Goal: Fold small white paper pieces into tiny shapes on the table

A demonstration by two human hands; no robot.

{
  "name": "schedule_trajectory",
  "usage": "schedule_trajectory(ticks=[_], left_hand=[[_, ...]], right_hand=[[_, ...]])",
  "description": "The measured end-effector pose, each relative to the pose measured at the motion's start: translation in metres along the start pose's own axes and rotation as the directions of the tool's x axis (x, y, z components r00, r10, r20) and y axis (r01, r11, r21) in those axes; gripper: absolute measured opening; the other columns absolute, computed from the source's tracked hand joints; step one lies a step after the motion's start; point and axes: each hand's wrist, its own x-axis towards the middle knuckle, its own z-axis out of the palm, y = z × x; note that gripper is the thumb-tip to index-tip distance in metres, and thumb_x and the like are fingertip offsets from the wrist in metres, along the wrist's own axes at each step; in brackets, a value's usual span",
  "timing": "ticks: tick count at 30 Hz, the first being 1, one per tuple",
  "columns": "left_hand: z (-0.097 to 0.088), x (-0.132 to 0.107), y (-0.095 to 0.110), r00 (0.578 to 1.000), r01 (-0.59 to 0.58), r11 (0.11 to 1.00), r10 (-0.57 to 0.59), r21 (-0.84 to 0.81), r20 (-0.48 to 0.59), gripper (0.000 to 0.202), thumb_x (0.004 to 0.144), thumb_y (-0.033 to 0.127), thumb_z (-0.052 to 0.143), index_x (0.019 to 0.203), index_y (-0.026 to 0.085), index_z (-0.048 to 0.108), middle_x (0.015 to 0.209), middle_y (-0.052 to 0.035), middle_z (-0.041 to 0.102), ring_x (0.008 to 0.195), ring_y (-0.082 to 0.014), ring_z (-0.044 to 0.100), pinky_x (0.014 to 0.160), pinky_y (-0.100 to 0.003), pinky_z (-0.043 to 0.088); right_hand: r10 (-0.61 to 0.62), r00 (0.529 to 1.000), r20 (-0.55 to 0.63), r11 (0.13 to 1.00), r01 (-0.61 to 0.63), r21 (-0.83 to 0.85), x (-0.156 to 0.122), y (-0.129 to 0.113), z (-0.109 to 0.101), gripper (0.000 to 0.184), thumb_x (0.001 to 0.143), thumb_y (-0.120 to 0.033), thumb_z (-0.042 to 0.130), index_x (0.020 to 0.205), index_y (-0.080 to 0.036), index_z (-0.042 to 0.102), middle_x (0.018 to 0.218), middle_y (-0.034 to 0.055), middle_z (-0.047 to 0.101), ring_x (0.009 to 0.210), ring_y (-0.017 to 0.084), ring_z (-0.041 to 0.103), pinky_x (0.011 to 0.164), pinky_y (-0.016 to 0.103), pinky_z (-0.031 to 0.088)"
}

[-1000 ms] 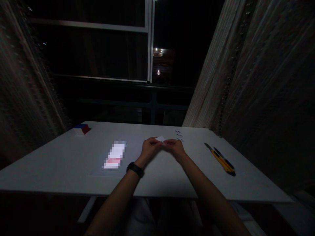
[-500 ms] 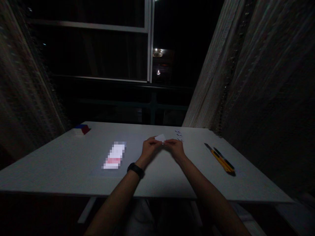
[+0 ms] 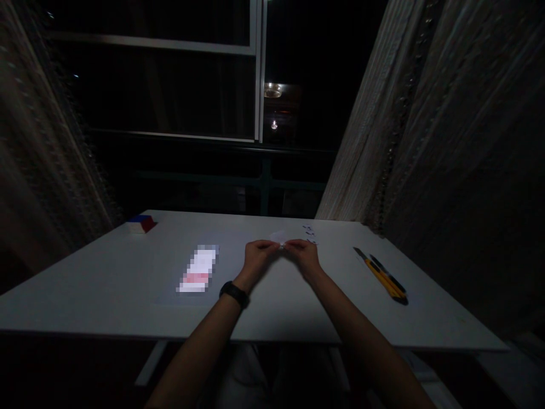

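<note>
Over the middle of the white table (image 3: pixel 140 295), my left hand (image 3: pixel 259 254) and my right hand (image 3: pixel 303 253) meet with their fingertips almost touching. Both are closed in a pinch on a small piece of white paper (image 3: pixel 281 246), of which only a bright bit shows between the fingers. A faint pale patch just beyond the fingertips looks like the paper's far part, but it is dim and hard to make out. Close beyond my right hand lie several small paper pieces with dark marks (image 3: pixel 309 233) in a column. A black band (image 3: pixel 235 294) circles my left wrist.
On the right lie a yellow utility knife (image 3: pixel 385 281) with its blade out and a dark pen (image 3: pixel 388 272) alongside. A glowing, blurred-out phone (image 3: pixel 199 270) lies left of my hands. A blue, red and white puzzle cube (image 3: pixel 141 224) sits at the far left. Curtains (image 3: pixel 361 130) flank the dark window.
The white paper, bright and raised beyond my fingers before, now shows only as a dim patch and a small bit at the fingertips. My hands have barely shifted.
</note>
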Motion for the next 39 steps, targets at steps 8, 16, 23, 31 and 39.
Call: schedule_trajectory(ticks=[8,16,23,31,39], left_hand=[[0.001,-0.001,0.003,1.000,-0.015,1.000,0.015,0.001,0.007,0.023,0.053,0.029,0.076,0.068,0.013,0.071,0.069,-0.0077,0.069,0.065,-0.0170,0.061,0.064,-0.028,0.046],[-0.001,-0.001,0.001,0.998,-0.061,0.989,0.065,0.134,-0.024,0.026,0.061,0.037,0.071,0.068,0.012,0.071,0.068,-0.0077,0.068,0.066,-0.0180,0.061,0.062,-0.028,0.045],[-0.003,0.002,-0.003,0.985,-0.169,0.975,0.164,0.144,0.047,0.022,0.060,0.033,0.072,0.072,0.015,0.071,0.078,-0.0065,0.068,0.076,-0.0183,0.061,0.070,-0.028,0.046],[-0.002,0.005,-0.004,0.993,-0.119,0.992,0.119,0.035,0.017,0.019,0.055,0.027,0.074,0.067,0.014,0.071,0.103,-0.0125,0.065,0.082,-0.0204,0.061,0.072,-0.031,0.047],[0.000,0.002,0.002,0.994,-0.033,0.999,0.031,-0.022,-0.106,0.020,0.048,0.029,0.078,0.058,0.013,0.070,0.075,-0.0069,0.066,0.073,-0.0187,0.060,0.067,-0.029,0.045]], right_hand=[[0.045,0.998,-0.035,0.998,-0.044,0.036,0.001,0.000,0.002,0.026,0.045,-0.031,0.081,0.063,-0.016,0.070,0.062,0.0038,0.068,0.059,0.017,0.061,0.063,0.032,0.049],[0.027,0.998,-0.052,0.998,-0.024,0.049,0.000,0.002,0.007,0.023,0.046,-0.029,0.080,0.061,-0.016,0.069,0.059,0.0024,0.067,0.057,0.016,0.059,0.061,0.030,0.047],[0.001,0.998,-0.063,0.999,0.002,0.040,-0.001,0.002,0.008,0.022,0.048,-0.031,0.079,0.061,-0.016,0.068,0.058,0.0021,0.066,0.056,0.016,0.059,0.060,0.029,0.047],[0.026,0.999,-0.024,0.999,-0.026,0.024,-0.002,0.001,0.008,0.028,0.046,-0.036,0.079,0.062,-0.016,0.068,0.058,0.0035,0.067,0.056,0.017,0.060,0.059,0.031,0.048],[-0.006,1.000,-0.007,1.000,0.006,-0.012,-0.006,-0.008,0.011,0.027,0.047,-0.036,0.079,0.063,-0.017,0.069,0.063,0.0042,0.069,0.060,0.018,0.062,0.062,0.032,0.049]])
